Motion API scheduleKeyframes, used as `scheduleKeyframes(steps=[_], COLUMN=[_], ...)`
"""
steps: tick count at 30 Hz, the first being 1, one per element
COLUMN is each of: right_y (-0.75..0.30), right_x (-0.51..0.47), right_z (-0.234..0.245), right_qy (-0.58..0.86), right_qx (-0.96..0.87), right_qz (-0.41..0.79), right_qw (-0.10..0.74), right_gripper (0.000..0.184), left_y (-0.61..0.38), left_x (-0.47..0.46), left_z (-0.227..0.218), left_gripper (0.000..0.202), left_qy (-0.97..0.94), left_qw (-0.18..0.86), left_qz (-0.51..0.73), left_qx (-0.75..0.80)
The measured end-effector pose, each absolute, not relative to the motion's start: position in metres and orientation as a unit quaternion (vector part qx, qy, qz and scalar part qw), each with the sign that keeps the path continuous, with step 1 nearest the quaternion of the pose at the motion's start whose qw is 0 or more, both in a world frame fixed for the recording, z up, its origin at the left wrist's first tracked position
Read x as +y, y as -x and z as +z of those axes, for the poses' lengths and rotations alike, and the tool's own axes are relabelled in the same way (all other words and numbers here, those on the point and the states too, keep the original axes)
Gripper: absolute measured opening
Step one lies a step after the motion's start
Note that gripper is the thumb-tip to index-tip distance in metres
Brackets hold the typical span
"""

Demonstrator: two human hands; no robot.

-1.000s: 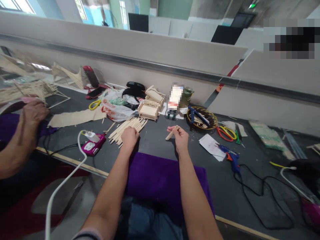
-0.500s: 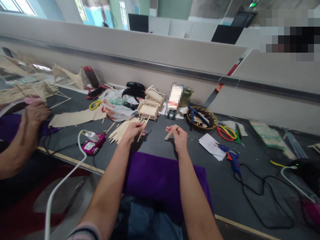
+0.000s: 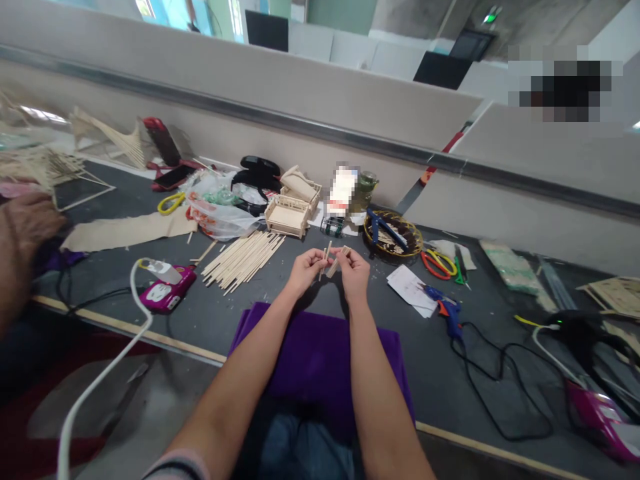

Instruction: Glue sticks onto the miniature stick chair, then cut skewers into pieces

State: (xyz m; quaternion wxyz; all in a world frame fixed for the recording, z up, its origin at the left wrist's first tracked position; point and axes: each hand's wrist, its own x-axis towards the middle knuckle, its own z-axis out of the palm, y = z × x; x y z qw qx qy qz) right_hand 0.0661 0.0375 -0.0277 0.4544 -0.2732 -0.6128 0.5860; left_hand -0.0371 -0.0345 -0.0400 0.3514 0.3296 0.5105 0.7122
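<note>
One or two thin sticks are pinched between the closed fingers of the left hand, above the tabletop. Just beside them, one small bundle, its sticks too small to count, is gripped by the closed fingers of the right hand. One pile of sticks is spread to the left. Farther back, two wooden boxes are placed; to the right, one basket and one glue gun are seen.
</note>
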Motion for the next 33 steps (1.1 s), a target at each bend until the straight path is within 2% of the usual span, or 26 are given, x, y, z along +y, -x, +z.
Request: scheduleKeyframes(steps=[10,20,26,28,31,33], right_y=[-0.064,-0.064,-0.066,-0.065,-0.064,-0.063], right_x=[0.034,0.036,0.036,0.037,0.038,0.038], right_z=[-0.033,-0.038,-0.036,-0.037,-0.039,-0.04], right_qy=[0.253,0.249,0.257,0.264,0.268,0.263], right_qx=[-0.643,-0.645,-0.641,-0.629,-0.608,-0.601], right_qz=[0.572,0.594,0.593,0.603,0.625,0.633], right_qw=[0.442,0.411,0.414,0.413,0.411,0.411], right_gripper=[0.02,0.022,0.026,0.028,0.029,0.03], left_y=[0.036,0.044,0.049,0.05,0.05,0.049], left_x=[-0.033,-0.036,-0.041,-0.043,-0.047,-0.048], left_z=[-0.057,-0.064,-0.052,-0.045,-0.037,-0.033], left_gripper=[0.011,0.019,0.012,0.02,0.035,0.038], left_qy=[-0.411,-0.425,-0.345,-0.283,-0.202,-0.188], left_qw=[0.309,0.284,0.203,0.227,0.319,0.363], left_qz=[0.661,0.592,0.662,0.705,0.748,0.763], left_qx=[0.546,0.624,0.633,0.609,0.545,0.501])
